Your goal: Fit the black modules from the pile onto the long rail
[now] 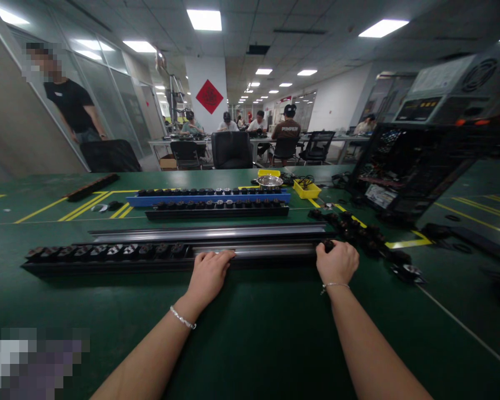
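A long black rail (108,262) lies across the green table in front of me, its left half filled with several small black parts (104,251). My left hand (210,275) rests on the rail's middle, fingers bent over its front edge. My right hand (337,262) is closed at the rail's right end, pinching a small black part (329,244) at the slot. A bare silver rail (208,232) lies just behind.
Further back lie a blue rail (208,198) and a black rail (216,211), both filled with parts. Loose black parts (358,230) are strewn to the right. Yellow trays (306,190), a metal bowl (269,180) and a dark machine (416,166) stand behind. People sit at far tables; one stands at left.
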{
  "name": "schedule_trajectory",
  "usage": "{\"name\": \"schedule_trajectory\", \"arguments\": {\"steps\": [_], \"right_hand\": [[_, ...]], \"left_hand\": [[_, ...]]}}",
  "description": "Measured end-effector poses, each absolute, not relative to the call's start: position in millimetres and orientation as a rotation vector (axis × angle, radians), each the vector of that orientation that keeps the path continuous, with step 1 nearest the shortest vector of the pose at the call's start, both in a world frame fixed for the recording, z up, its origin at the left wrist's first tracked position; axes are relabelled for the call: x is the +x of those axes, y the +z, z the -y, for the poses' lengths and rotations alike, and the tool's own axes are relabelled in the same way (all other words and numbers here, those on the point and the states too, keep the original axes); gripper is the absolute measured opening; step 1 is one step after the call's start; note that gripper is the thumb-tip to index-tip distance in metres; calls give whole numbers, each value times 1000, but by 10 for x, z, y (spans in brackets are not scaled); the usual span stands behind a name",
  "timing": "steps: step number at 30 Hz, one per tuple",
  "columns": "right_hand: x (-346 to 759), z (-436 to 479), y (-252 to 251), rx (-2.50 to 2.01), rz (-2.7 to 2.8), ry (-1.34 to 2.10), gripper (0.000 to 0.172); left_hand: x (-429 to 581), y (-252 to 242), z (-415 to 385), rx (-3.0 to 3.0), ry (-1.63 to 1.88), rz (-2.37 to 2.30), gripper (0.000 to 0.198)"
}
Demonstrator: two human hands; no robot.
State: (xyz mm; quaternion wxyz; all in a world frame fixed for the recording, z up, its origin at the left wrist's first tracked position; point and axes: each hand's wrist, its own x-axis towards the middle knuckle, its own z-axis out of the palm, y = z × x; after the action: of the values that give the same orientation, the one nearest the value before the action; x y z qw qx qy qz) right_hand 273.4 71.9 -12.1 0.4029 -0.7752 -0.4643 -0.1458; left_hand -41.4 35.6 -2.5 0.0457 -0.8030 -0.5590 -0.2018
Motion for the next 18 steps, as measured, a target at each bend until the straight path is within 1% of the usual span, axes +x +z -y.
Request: {"name": "schedule_trajectory", "arguments": {"steps": [6, 18], "right_hand": [[2806, -738, -137, -2011, 1158, -347, 38], [2922, -747, -147, -1996, 1146, -354, 37]], "left_hand": [[-415, -14, -353, -2468, -619, 1713, 33], [-419, -29, -353, -2465, -623, 1695, 33]]}}
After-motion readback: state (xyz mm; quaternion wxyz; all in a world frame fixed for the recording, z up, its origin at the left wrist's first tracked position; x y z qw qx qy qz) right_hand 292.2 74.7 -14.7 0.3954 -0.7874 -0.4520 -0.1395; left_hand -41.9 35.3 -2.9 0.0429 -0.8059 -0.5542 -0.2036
